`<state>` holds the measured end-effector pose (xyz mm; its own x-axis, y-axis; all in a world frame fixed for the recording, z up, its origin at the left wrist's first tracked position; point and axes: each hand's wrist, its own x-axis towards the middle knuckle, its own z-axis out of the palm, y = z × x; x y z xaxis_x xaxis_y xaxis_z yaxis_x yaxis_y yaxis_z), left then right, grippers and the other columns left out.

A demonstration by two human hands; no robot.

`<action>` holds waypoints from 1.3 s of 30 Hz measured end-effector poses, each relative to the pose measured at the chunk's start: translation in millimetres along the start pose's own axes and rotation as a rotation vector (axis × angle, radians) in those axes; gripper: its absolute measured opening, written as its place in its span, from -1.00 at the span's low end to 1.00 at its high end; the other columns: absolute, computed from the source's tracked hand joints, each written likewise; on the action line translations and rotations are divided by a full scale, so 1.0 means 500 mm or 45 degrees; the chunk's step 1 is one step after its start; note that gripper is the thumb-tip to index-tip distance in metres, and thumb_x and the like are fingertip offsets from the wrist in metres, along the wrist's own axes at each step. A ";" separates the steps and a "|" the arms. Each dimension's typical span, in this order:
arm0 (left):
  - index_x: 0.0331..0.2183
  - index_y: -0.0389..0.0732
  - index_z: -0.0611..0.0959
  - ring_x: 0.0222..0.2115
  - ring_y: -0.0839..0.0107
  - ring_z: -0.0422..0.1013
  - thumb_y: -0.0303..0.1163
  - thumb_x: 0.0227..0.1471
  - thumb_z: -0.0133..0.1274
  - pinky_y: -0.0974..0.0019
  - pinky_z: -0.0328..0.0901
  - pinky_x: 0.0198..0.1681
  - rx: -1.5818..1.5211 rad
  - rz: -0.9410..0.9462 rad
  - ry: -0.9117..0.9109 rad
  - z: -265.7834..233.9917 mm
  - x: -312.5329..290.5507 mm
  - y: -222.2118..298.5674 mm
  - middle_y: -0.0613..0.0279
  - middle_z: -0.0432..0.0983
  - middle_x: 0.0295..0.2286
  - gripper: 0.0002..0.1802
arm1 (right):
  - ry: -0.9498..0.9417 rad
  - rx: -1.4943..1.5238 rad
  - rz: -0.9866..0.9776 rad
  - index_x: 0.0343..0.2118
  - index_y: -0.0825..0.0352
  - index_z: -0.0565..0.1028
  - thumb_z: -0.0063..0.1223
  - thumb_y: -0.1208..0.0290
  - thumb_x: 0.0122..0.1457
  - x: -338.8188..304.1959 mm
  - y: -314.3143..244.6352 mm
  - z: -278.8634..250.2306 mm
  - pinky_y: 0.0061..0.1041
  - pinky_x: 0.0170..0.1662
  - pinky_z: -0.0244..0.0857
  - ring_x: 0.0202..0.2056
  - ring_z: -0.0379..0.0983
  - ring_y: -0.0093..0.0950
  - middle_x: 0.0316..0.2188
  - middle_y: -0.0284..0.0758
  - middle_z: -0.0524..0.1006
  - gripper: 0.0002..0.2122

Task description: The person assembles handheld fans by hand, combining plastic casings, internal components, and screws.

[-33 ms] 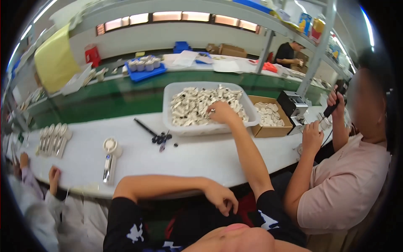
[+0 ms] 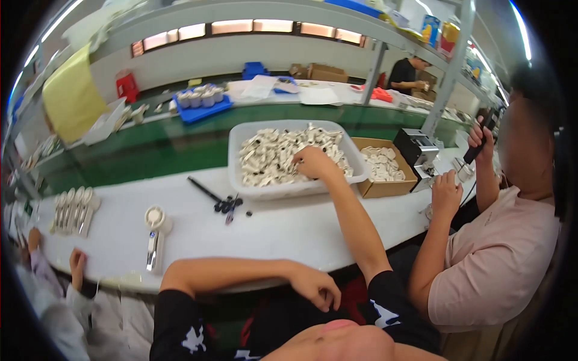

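Observation:
My right hand [image 2: 313,162] reaches into a translucent white tub [image 2: 274,191] heaped with small off-white plastic parts [image 2: 271,153]. Its fingers are bent together at the top of the heap; what they pinch is too small and hidden to name. My left hand [image 2: 314,290] hangs off the table's front edge, near my lap, fingers loosely bent and a little apart, with nothing seen in it. Left of the tub lie a black rod [image 2: 203,189] and several small black pieces [image 2: 227,204]. Further left is a white and silver handheld fan [image 2: 155,240].
A cardboard box [image 2: 392,188] of flat white parts adjoins the tub, beside a black and silver device [image 2: 416,150]. At right a co-worker [image 2: 487,259] holds a black tool [image 2: 481,137]. Several similar fans [image 2: 75,210] lie far left, near another person's hand [image 2: 77,262].
The view has shifted slightly, so the table things sit a little further left. My right hand stays in the tub and my left hand stays by my lap.

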<state>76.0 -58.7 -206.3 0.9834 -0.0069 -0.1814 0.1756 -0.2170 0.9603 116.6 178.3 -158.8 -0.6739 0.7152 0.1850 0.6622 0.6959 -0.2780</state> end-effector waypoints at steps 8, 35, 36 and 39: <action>-0.14 -0.31 0.54 -0.31 0.00 0.46 -0.38 0.02 0.09 0.07 0.37 -0.21 0.595 0.144 0.012 0.041 0.006 -0.029 -0.05 0.50 -0.35 -0.66 | -0.136 -0.065 0.210 -0.41 0.24 0.66 0.11 0.37 -0.12 0.019 -0.034 -0.103 -0.22 -0.18 0.46 -0.29 0.58 -0.21 -0.39 -0.16 0.63 -0.81; -0.15 -0.29 0.54 -0.26 -0.06 0.48 -0.37 0.01 0.09 -0.01 0.39 -0.18 0.778 -0.013 0.114 0.054 -0.009 -0.021 -0.08 0.51 -0.32 -0.66 | -0.655 0.077 -0.454 -0.49 0.42 0.54 0.05 0.50 -0.13 -0.138 -0.235 -0.138 -0.20 -0.34 0.40 -0.39 0.54 -0.14 -0.47 -0.06 0.58 -0.87; -0.16 -0.30 0.54 -0.26 -0.06 0.48 -0.37 0.01 0.09 -0.02 0.39 -0.18 0.786 0.017 0.095 0.046 -0.003 -0.028 -0.09 0.51 -0.32 -0.66 | -0.712 0.035 -0.450 -0.62 0.43 0.56 0.08 0.55 -0.19 -0.143 -0.238 -0.116 -0.19 -0.42 0.42 -0.44 0.55 -0.14 -0.50 -0.04 0.58 -0.92; -0.17 -0.30 0.54 -0.27 -0.07 0.48 -0.36 0.01 0.08 -0.02 0.39 -0.18 0.807 -0.047 0.117 0.056 -0.005 -0.008 -0.09 0.51 -0.33 -0.67 | -0.852 -0.111 -0.500 -0.54 0.45 0.59 0.10 0.58 -0.21 -0.146 -0.282 -0.042 -0.19 -0.38 0.45 -0.39 0.58 -0.13 -0.48 -0.02 0.58 -0.88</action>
<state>71.8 -84.9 -215.5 0.9821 0.0893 -0.1658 0.1758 -0.7505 0.6371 79.3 29.4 -113.5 -0.9001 0.2437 -0.3612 0.3391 0.9123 -0.2295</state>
